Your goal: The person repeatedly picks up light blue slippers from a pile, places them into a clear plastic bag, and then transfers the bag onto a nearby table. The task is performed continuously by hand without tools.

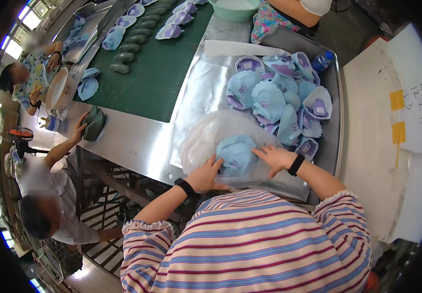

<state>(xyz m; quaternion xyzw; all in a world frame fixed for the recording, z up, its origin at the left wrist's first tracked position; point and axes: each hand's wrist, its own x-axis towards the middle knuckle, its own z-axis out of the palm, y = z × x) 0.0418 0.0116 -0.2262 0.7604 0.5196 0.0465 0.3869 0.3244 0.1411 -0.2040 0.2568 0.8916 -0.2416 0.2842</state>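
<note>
Right in front of me at the steel table's near edge lies a puffy, clear plastic bag [197,139]. A light blue fabric shoe upper [237,152] shows in the middle of it. My left hand [205,175] grips the bag at its near left side, thumb on top and some fingertips hidden under the film. My right hand [278,160] rests at the bag's right side, its fingers spread toward the blue upper. Just beyond my right hand sits a loose pile of similar light blue uppers [269,100] with purple linings.
A raised metal rim [339,122] bounds the table's right side, with a water bottle [322,61] in its far corner. Leftward runs a green belt [172,73] bearing shoe lasts [131,48] and uppers. A co-worker's hand [80,128] touches dark green lasts [93,124]. A green basin [234,10] stands far off.
</note>
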